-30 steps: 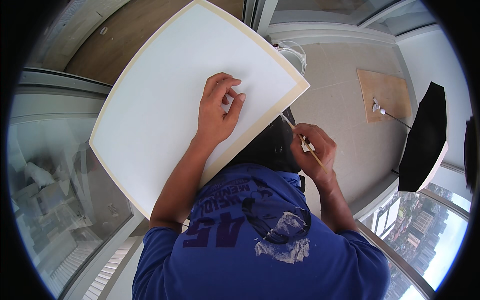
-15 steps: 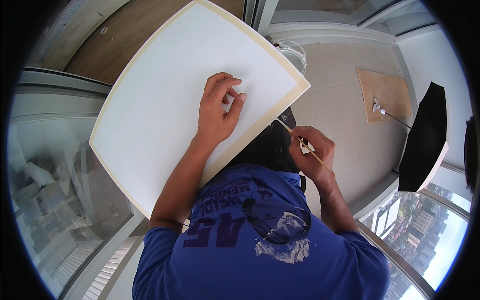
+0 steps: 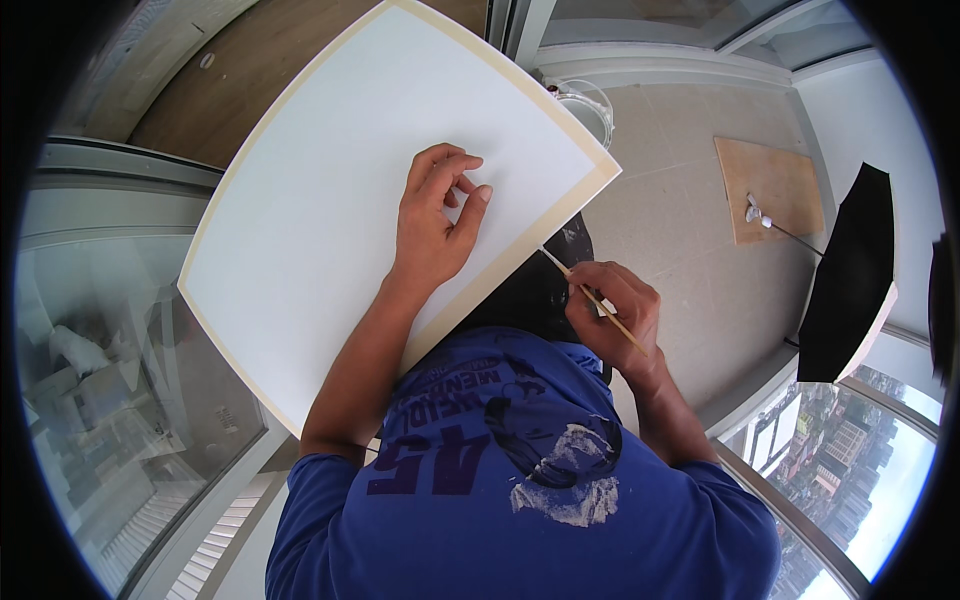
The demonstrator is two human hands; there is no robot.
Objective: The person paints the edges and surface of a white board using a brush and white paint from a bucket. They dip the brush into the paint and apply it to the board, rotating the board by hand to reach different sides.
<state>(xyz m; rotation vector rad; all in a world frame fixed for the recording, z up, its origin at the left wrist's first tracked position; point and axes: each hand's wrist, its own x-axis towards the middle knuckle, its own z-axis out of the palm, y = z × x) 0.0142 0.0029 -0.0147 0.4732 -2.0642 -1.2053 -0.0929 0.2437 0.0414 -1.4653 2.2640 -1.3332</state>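
Note:
A large white board (image 3: 330, 170) with a cream tape-like border lies tilted across my lap. My left hand (image 3: 440, 215) rests on or just over its white face. Its fingers are loosely curled, the thumb stands apart, and nothing shows between them. My right hand (image 3: 618, 312) pinches a thin paintbrush (image 3: 608, 313) with a wooden handle, off the board's right-hand edge. The brush's pale tip points up and left, close beside the bordered edge; whether it touches cannot be told.
Beyond the board's right corner stands a white bucket (image 3: 590, 115) with a wire handle. A brown wooden panel (image 3: 765, 190) lies on the tiled floor. To the right is a black umbrella-like shade (image 3: 850, 285) with a lamp rod. Glass panes (image 3: 130, 330) rise at the left.
My right hand has shifted slightly left, and the brush tip has slid left and down along the board's edge. The left hand and board stay put.

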